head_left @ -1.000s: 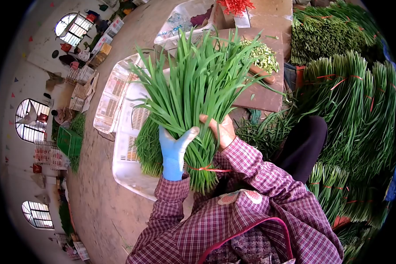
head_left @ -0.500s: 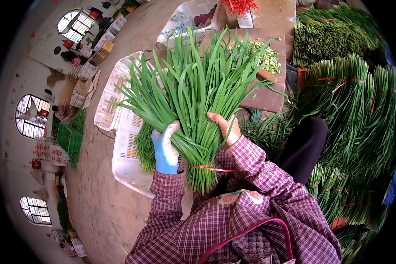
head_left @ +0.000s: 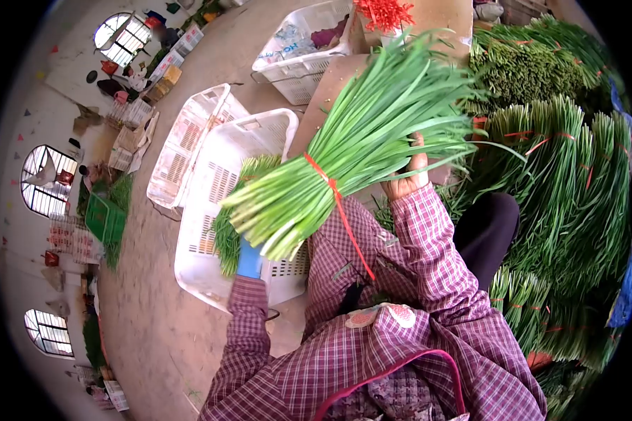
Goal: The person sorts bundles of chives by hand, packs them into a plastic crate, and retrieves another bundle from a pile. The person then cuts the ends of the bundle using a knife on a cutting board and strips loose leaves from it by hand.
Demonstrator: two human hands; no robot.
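A bunch of garlic chives (head_left: 358,140), tied with a red string (head_left: 321,168), is held up in front of me, pale cut ends to the lower left and leaves to the upper right. Under the stem end is my left hand (head_left: 250,258) in a blue and white glove, its fingers hidden by the stems. My bare right hand (head_left: 411,174) is closed around the leafy part from the right, its fingers partly covered by leaves. One string end hangs toward my lap. More chives (head_left: 228,238) lie in the white plastic crate (head_left: 189,263) beside my left arm.
Another white crate (head_left: 179,154) stands alongside, and a third (head_left: 302,81) holds plastic bags. Red strings (head_left: 385,14) lie by a cardboard box (head_left: 439,21) beyond the low board. Tied chive bundles (head_left: 548,161) are stacked on my right. A green crate (head_left: 105,219) stands farther left.
The bunch has swung from upright to slanted, its cut ends moving left and up. My left hand has gone beneath the stems, while my right hand has shifted right and up along the leaves.
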